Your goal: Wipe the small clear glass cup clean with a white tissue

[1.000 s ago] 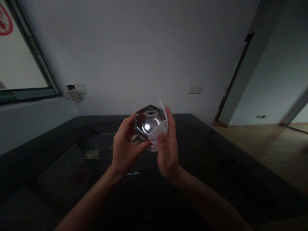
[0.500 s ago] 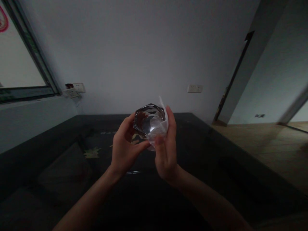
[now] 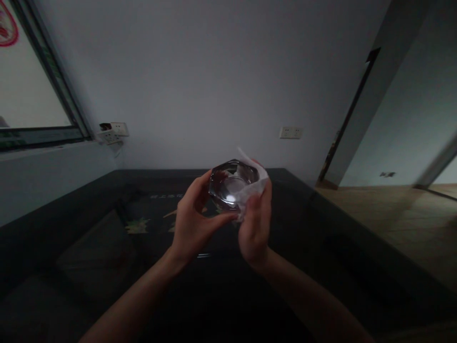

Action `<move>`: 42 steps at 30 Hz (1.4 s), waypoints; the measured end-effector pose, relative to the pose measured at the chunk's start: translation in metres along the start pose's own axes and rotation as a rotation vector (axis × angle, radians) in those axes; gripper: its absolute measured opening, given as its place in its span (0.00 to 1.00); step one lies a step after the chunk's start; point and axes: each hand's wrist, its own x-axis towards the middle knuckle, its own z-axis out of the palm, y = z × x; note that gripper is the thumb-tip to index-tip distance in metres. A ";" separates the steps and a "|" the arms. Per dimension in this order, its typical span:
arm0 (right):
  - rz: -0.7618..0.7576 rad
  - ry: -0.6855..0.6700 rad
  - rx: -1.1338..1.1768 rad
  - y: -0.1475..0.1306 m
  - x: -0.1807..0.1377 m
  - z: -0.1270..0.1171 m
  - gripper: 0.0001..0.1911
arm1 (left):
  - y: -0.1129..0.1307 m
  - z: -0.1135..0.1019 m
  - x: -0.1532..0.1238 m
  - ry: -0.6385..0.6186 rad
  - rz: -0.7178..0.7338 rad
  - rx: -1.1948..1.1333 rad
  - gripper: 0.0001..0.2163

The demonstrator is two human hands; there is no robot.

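A clear, many-sided glass ashtray [image 3: 228,188] is held above the dark table, tilted so that its inside faces me. My left hand [image 3: 194,212] is closed round its left side, with the thumb along the lower edge. On the other side, my right hand [image 3: 255,219] presses a crumpled white tissue [image 3: 252,188] over the rim and wall. One corner of the tissue sticks up past the rim. The fingertips behind the glass are partly hidden.
The dark glossy table [image 3: 221,300] bears a printed leaf pattern [image 3: 138,226] and reaches back to a pale wall [image 3: 214,85]. A power strip [image 3: 110,137] hangs by a wall socket at left; another socket [image 3: 290,133] is at right. Wooden floor [image 3: 385,205] lies right of the table.
Both hands and the ashtray have shifted a little to the right and slightly down. The tissue now lies flatter across the right rim, its raised corner leaning left.
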 end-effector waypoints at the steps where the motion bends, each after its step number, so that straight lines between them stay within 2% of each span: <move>1: -0.001 0.000 -0.016 0.001 -0.005 0.002 0.25 | 0.000 0.000 0.000 0.014 -0.006 0.003 0.34; 6: 0.025 0.027 -0.019 0.006 -0.014 0.007 0.28 | -0.004 0.005 -0.004 0.048 0.023 0.004 0.33; 10: 0.027 0.017 0.077 0.005 -0.001 0.000 0.23 | -0.007 0.005 -0.004 0.027 0.075 0.003 0.35; 14: 0.099 -0.034 0.145 0.006 0.014 -0.009 0.20 | -0.006 0.004 -0.004 -0.017 0.128 0.027 0.37; 16: 0.114 -0.051 0.135 0.005 0.016 -0.010 0.20 | -0.005 0.003 -0.004 -0.029 0.119 0.037 0.36; 19: 0.059 -0.042 0.095 0.003 0.008 -0.006 0.20 | -0.003 0.003 -0.003 -0.004 0.074 0.037 0.35; 25: -0.003 -0.117 0.093 0.000 -0.007 0.004 0.30 | 0.000 -0.001 0.002 0.070 0.066 0.008 0.33; 34: 0.238 -0.205 0.283 0.000 0.014 -0.018 0.33 | 0.005 -0.001 0.006 0.117 0.054 0.019 0.32; 39: 0.278 -0.310 0.334 -0.005 0.024 -0.022 0.37 | 0.005 -0.003 0.007 0.121 0.034 0.006 0.32; 42: 0.297 -0.301 0.331 -0.005 0.031 -0.026 0.30 | 0.004 -0.004 0.007 0.115 0.031 0.016 0.32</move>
